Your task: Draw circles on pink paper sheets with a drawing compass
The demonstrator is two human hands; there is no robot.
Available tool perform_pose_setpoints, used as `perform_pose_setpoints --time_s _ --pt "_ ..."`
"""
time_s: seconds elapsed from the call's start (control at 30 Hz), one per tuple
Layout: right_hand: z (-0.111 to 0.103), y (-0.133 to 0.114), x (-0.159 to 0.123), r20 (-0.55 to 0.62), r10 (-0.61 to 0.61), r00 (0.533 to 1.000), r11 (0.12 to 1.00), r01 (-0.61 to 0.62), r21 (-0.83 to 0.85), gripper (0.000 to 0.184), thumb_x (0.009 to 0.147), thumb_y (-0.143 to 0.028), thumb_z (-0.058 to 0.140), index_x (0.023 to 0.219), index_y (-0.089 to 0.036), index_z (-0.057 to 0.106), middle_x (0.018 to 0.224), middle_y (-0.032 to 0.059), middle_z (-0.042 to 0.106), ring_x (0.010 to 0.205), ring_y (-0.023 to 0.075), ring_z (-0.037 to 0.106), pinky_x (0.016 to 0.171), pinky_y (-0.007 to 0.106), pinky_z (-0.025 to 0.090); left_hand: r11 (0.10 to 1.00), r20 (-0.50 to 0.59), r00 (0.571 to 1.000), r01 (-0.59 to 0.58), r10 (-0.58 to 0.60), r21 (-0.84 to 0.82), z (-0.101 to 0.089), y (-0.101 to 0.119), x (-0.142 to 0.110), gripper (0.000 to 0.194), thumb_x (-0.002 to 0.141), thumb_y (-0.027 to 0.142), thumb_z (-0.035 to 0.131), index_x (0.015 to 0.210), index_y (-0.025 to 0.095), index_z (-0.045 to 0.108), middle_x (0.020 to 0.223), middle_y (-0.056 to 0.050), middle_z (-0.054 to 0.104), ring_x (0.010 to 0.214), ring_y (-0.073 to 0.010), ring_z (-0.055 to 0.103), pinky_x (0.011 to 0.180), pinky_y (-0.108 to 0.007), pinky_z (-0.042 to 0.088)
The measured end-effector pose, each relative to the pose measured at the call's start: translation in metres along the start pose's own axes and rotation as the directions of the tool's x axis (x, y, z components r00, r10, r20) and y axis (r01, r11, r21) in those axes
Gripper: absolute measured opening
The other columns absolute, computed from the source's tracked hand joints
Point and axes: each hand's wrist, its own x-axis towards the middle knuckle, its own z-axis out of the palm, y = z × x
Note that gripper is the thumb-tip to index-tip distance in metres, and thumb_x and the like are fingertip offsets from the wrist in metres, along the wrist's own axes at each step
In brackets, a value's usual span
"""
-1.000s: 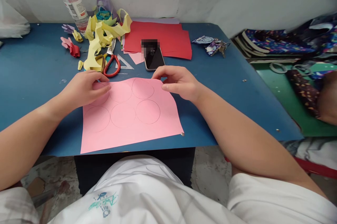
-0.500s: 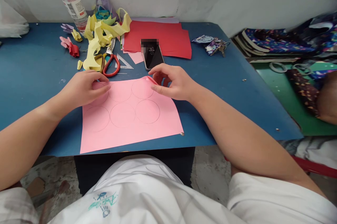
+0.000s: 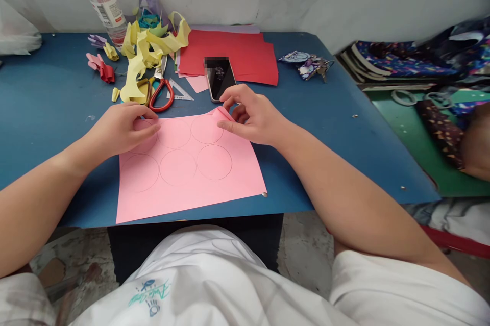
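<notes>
A sheet of pink paper (image 3: 191,196) with several pencil-drawn circles lies near the front edge of the blue table. My left hand (image 3: 124,129) is on its upper left part, thumb over the sheet and fingers curled at the top edge. At the upper right corner, which is lifted and curls over, my right hand (image 3: 254,117) grips the paper between thumb and bent fingers. Just beyond the sheet lie red-handled scissors (image 3: 163,96), a clear set square (image 3: 179,91) and a phone (image 3: 222,81).
Yellow paper scraps (image 3: 143,55), folded paper flowers (image 3: 101,67) and a plastic bottle (image 3: 109,15) are at the back left. Red paper sheets (image 3: 252,58) lie behind the phone. Keys (image 3: 316,68) lie to the right. A green desk (image 3: 413,137) adjoins, with another person's arm at its edge.
My right hand has shifted slightly, its index finger raised a little, and the paper's upper right corner is curled up more. My left hand stays where it was.
</notes>
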Motion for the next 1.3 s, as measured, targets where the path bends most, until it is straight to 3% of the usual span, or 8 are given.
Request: perform_pose_setpoints --time_s 0.37,0.5,0.63,0.8,0.97,1.07,1.2,1.3 --pt "-0.004 -0.014 0.003 -0.01 0.111 0.994 0.989 -0.112 -0.098 0.032 0.103 -0.049 0.079 0.106 -0.03 0.055 0.11 0.0033 0.075 0.065 0.0184 0.063 0.07 0.041 0.057 0.999 -0.002 0.999 -0.046 0.046 0.009 -0.001 -0.001 -0.002 0.049 0.108 0.058 0.063 0.121 0.019 0.09 0.127 -0.013 0.088 0.113 -0.031 0.078 0.106 -0.045 0.061" --pt "-0.005 -0.011 0.003 -0.037 0.149 0.988 0.97 -0.153 -0.188 0.027 0.104 -0.046 0.078 0.109 -0.029 0.058 0.112 0.0047 0.079 0.072 0.0208 0.07 0.075 0.041 0.056 0.998 0.001 0.999 -0.054 0.054 0.015 0.0 -0.002 -0.002 0.048 0.109 0.057 0.064 0.121 0.018 0.09 0.126 -0.013 0.088 0.113 -0.0314 0.078 0.106 -0.044 0.061" --pt "-0.005 -0.005 0.004 -0.072 0.123 0.99 0.957 -0.138 -0.254 0.028 0.103 -0.046 0.078 0.117 -0.03 0.06 0.1 0.0015 0.072 0.074 0.0235 0.064 0.075 0.041 0.053 0.998 0.002 0.998 -0.058 0.058 0.017 0.001 -0.006 -0.001 0.051 0.108 0.059 0.064 0.121 0.018 0.091 0.125 -0.015 0.088 0.114 -0.0326 0.079 0.107 -0.045 0.062" --pt "-0.007 -0.005 0.006 -0.031 0.141 0.989 0.95 -0.145 -0.277 0.027 0.103 -0.044 0.08 0.102 -0.029 0.058 0.096 0.0041 0.071 0.079 0.0258 0.06 0.078 0.044 0.051 0.998 0.01 0.998 -0.061 0.061 0.003 0.002 -0.008 0.0 0.052 0.108 0.06 0.065 0.122 0.017 0.092 0.126 -0.016 0.088 0.116 -0.0327 0.079 0.108 -0.045 0.062" --pt "-0.012 -0.004 0.006 0.024 0.181 0.983 0.896 -0.155 -0.417 0.055 0.11 -0.055 0.082 0.078 -0.029 0.046 0.085 0.0068 0.065 0.082 0.0284 0.06 0.078 0.047 0.051 0.998 0.013 0.998 -0.06 0.06 -0.01 -0.001 -0.003 -0.001 0.048 0.109 0.056 0.066 0.121 0.017 0.091 0.127 -0.015 0.088 0.116 -0.0319 0.078 0.108 -0.045 0.061" --pt "-0.016 -0.002 0.006 0.091 0.146 0.985 0.899 -0.094 -0.428 0.041 0.113 -0.04 0.07 0.076 -0.027 0.057 0.095 0.0105 0.07 0.091 0.0308 0.068 0.083 0.048 0.055 0.999 0.008 0.999 -0.043 0.043 -0.016 -0.001 -0.002 -0.002 0.046 0.109 0.056 0.067 0.123 0.018 0.089 0.13 -0.013 0.088 0.117 -0.0314 0.078 0.109 -0.045 0.06" --pt "-0.024 0.002 0.01 -0.111 0.134 0.985 0.92 -0.165 -0.355 0.023 0.106 -0.032 0.072 0.085 -0.025 0.07 0.112 0.0122 0.076 0.107 0.0334 0.072 0.098 0.049 0.058 1.0 -0.001 1.0 -0.003 0.003 -0.003 0.002 -0.005 -0.002 0.06 0.109 0.062 0.066 0.142 0.015 0.085 0.137 -0.016 0.088 0.12 -0.0339 0.078 0.108 -0.047 0.059" --pt "-0.035 0.011 0.013 -0.367 0.271 0.89 0.893 -0.375 -0.249 0.041 0.11 -0.029 0.072 0.075 -0.027 0.051 0.088 0.005 0.064 0.088 0.026 0.062 0.089 0.044 0.053 0.996 -0.035 0.997 0.071 -0.072 -0.049 0.004 -0.009 -0.002 0.081 0.108 0.071 0.069 0.168 0.017 0.071 0.135 -0.015 0.087 0.118 -0.0355 0.08 0.105 -0.046 0.061"
